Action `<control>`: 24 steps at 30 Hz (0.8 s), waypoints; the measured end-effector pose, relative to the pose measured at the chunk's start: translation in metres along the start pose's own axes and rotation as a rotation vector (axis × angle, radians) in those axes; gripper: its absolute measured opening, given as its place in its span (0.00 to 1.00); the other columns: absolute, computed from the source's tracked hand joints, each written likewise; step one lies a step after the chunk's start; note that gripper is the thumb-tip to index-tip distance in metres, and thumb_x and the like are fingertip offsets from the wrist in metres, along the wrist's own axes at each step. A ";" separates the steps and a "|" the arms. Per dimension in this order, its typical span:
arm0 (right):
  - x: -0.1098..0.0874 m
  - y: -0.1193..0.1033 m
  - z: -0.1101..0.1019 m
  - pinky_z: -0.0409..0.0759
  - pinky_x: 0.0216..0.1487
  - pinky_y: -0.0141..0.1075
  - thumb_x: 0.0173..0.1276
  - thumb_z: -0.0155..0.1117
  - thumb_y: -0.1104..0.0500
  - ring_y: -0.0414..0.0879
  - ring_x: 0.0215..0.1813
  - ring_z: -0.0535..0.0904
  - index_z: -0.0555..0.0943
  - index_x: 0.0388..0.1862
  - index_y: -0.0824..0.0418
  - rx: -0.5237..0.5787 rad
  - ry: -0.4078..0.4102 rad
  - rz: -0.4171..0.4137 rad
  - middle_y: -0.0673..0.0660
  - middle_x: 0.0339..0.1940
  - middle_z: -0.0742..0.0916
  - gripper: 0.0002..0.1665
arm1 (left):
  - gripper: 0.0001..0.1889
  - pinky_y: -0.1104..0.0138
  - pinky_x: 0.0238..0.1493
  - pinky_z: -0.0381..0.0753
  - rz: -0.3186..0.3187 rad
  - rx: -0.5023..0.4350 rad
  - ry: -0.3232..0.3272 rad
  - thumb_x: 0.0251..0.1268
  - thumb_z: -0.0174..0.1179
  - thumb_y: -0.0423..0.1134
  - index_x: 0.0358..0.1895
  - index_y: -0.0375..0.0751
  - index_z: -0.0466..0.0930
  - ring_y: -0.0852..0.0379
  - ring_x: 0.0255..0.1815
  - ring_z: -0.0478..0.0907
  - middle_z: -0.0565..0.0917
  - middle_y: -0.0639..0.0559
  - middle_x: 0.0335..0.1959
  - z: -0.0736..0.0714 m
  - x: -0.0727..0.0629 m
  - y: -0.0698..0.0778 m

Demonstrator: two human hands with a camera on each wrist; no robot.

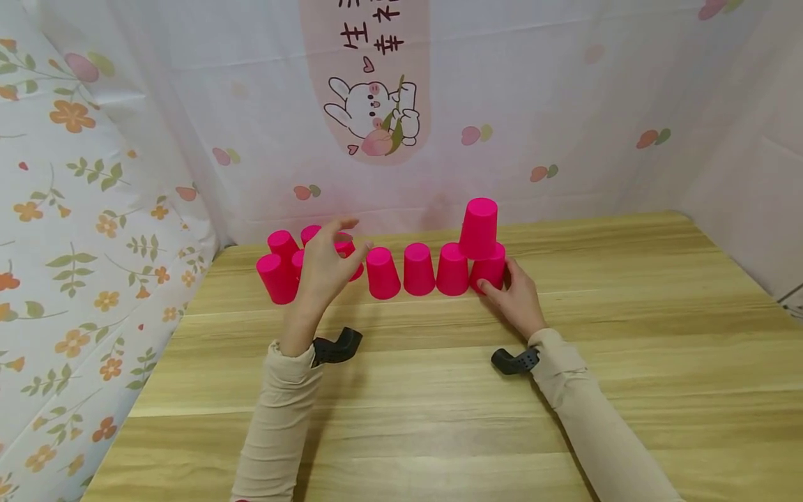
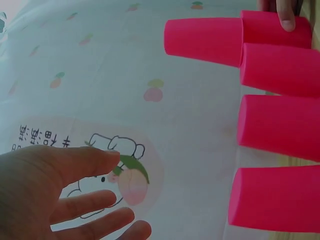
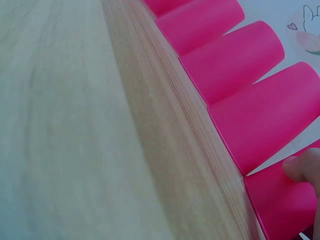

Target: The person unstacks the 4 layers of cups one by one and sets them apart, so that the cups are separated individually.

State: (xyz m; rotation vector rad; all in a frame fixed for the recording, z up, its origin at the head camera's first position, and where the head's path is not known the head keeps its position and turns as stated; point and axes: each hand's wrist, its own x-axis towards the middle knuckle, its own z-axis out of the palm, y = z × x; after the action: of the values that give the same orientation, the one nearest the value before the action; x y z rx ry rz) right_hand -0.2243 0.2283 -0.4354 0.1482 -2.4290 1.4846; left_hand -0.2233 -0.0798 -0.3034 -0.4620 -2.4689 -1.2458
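Note:
A row of upside-down pink cups (image 1: 418, 269) stands across the back of the table. One more pink cup (image 1: 479, 229) sits upside down on top at the row's right end, over the last two cups. My right hand (image 1: 519, 296) holds the rightmost bottom cup (image 1: 486, 277), its thumb on the near side, as the right wrist view also shows. My left hand (image 1: 325, 270) is raised in front of the left group of cups (image 1: 278, 279), partly hiding them. Its fingers (image 2: 95, 222) are spread and loosely bent, with nothing between them and the thumb.
The wooden table (image 1: 426, 404) reaches toward me and to the right. Behind it hangs a white cloth (image 1: 251, 90) with a rabbit print, and a floral cloth (image 1: 94, 230) borders the left. A black curved device (image 1: 339, 346) is on each wrist.

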 end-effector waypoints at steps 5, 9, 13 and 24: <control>0.000 -0.001 0.001 0.71 0.57 0.48 0.61 0.65 0.60 0.57 0.55 0.73 0.65 0.61 0.68 -0.010 0.000 0.004 0.65 0.54 0.77 0.32 | 0.23 0.57 0.38 0.80 0.006 0.001 -0.044 0.56 0.64 0.36 0.56 0.34 0.73 0.45 0.48 0.76 0.78 0.44 0.53 0.009 0.001 0.007; -0.001 -0.001 0.001 0.71 0.56 0.48 0.61 0.65 0.61 0.57 0.55 0.73 0.66 0.60 0.68 0.004 0.000 0.006 0.65 0.54 0.77 0.31 | 0.22 0.56 0.43 0.79 0.028 -0.012 -0.093 0.57 0.63 0.37 0.56 0.35 0.74 0.47 0.48 0.77 0.78 0.44 0.53 0.019 0.002 0.013; -0.001 -0.001 0.002 0.71 0.56 0.48 0.61 0.65 0.61 0.58 0.55 0.73 0.66 0.60 0.68 0.018 -0.005 0.004 0.65 0.53 0.77 0.31 | 0.22 0.55 0.46 0.77 0.052 -0.003 -0.154 0.58 0.63 0.39 0.55 0.36 0.75 0.48 0.48 0.77 0.78 0.45 0.53 0.030 0.003 0.016; -0.001 -0.001 0.001 0.71 0.57 0.48 0.61 0.65 0.60 0.57 0.56 0.74 0.66 0.60 0.67 0.017 0.000 0.004 0.64 0.53 0.77 0.31 | 0.22 0.58 0.41 0.79 0.028 0.031 -0.251 0.58 0.63 0.39 0.56 0.36 0.74 0.47 0.51 0.76 0.76 0.44 0.55 0.043 0.005 0.021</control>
State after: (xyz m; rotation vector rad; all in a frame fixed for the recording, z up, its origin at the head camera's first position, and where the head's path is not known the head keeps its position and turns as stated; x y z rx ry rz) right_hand -0.2231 0.2270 -0.4355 0.1462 -2.4187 1.5068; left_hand -0.2257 -0.0321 -0.3106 -0.6800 -2.6723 -1.2007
